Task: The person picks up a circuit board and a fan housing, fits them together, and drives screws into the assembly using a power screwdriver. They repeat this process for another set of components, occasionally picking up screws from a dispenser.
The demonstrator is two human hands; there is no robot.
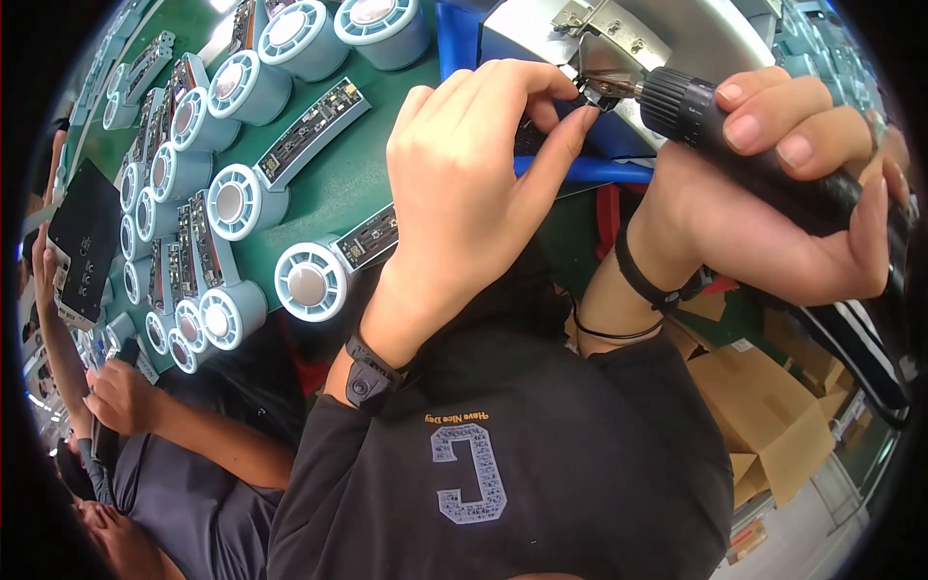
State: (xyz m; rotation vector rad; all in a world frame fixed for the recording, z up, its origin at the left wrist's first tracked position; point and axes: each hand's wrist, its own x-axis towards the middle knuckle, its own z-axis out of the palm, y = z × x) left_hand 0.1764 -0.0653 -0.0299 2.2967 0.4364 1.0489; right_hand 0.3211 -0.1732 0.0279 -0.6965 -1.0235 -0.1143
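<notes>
Gripping a black electric screwdriver (773, 159) — right hand (773, 208) wrapped shut around its barrel, fingers over the top, thumb beneath. Tip of the driver pointed left into a small dark part (592, 93) sitting against a silver metal bracket (604, 39). Pinched on that same small part, just left of the driver tip: left hand (464, 184), thumb and forefinger closed together on it, remaining fingers curled above. Both hands close together at the tip, nearly touching there. A black wristwatch (372, 377) on the left wrist, black bands (643, 280) on the right wrist.

Under the bracket, a blue fixture (580, 169), with a grey housing (696, 34) behind it. Left of the screwdriver, spread across a green work mat (338, 184): many light blue round units (311, 280) with grey centres, several with a long circuit board (311, 130) attached and lying flat; the nearest one just left of the left forearm. Further left of the driver, at the mat's edge, a black flat device (85, 237) held up by another person's arm (53, 329). Below the mat, that co-worker's hand (121, 396) and dark grey sleeve (184, 493). Below and right of the screwdriver, brown cardboard boxes (764, 406) on the floor. Lower middle filled by a black shirt (503, 464) with a grey patterned patch.
</notes>
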